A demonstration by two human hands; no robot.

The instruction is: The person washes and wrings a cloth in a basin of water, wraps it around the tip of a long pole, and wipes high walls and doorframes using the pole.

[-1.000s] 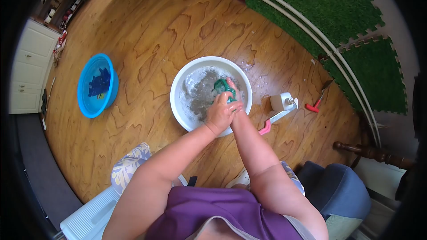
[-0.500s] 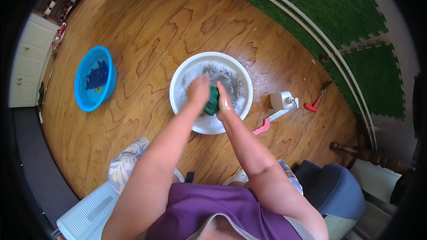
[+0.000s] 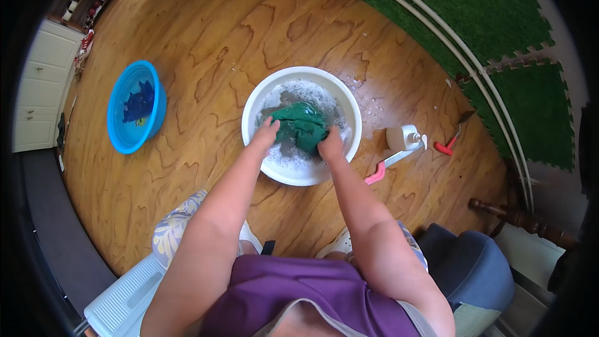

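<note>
A green cloth (image 3: 299, 123) lies spread in soapy water inside a round white basin (image 3: 304, 179). At the cloth's left edge, my left hand (image 3: 265, 135) has its fingers closed on the fabric. My right hand (image 3: 331, 143) grips the cloth's right edge, with its fingertips partly hidden by the cloth and the hand itself. Foam floats around the cloth, and both hands are low inside the basin's rim.
A blue basin (image 3: 161, 109) with a dark blue cloth (image 3: 138, 102) stands left. To the right are a white pump bottle (image 3: 402, 138), a pink-handled tool (image 3: 376, 173) and a red-handled trowel (image 3: 443, 148). A dark blue chair (image 3: 480, 268) is at lower right.
The green cloth was bunched between my hands and is now spread out in the water. My hands have moved apart, one to each side of it.
</note>
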